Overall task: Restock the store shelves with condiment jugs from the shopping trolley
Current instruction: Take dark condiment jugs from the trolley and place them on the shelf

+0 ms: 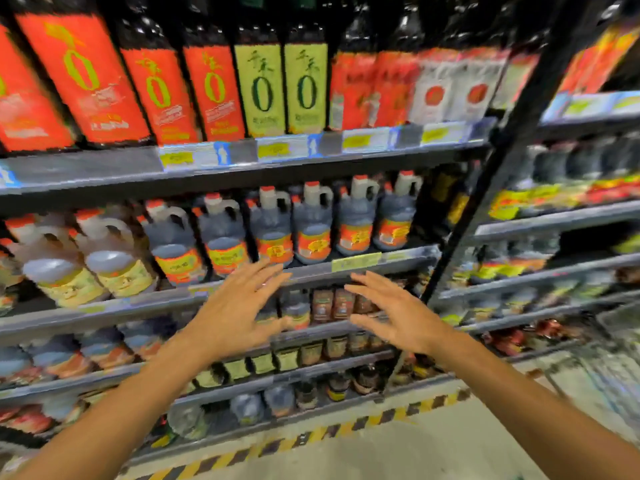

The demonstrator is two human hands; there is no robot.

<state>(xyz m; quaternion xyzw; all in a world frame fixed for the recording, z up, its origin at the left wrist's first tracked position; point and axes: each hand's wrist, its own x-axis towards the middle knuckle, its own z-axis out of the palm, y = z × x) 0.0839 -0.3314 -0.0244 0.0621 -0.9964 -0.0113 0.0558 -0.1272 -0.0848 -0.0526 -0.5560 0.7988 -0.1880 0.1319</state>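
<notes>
**Inspector:** Both hands are held out in front of the jug shelf (381,259). The left hand (239,306) is spread, fingers straight, grasping nothing; its fingertips lie near the shelf edge below the dark jugs (311,226). The right hand (398,313) is likewise released, fingers slack and slightly bent, empty.

**Supervisor:** Where is the stock?

**Inspector:** A row of dark jugs with red caps and orange labels stands upright along that shelf, handles to the right. To their left sit paler jugs with yellow labels (114,258). A dark gap (436,202) shows at the right end of the row, beside the black upright post (485,188). The trolley itself I cannot identify with certainty; a blurred wire frame (616,327) at the lower right may be it.

**Supervisor:** The step in hand?

**Inspector:** In my judgement, neither hand carries a jug, so the person is between loads or facing up the row. Recommended practice: take the next jug by its handle, support the base with the other hand, set it upright in the gap, label outward, flush with its neighbours.

**Supervisor:** Risks?

**Inspector:** Front jugs stand close to the shelf lip; a careless nudge could tip one off.
</notes>
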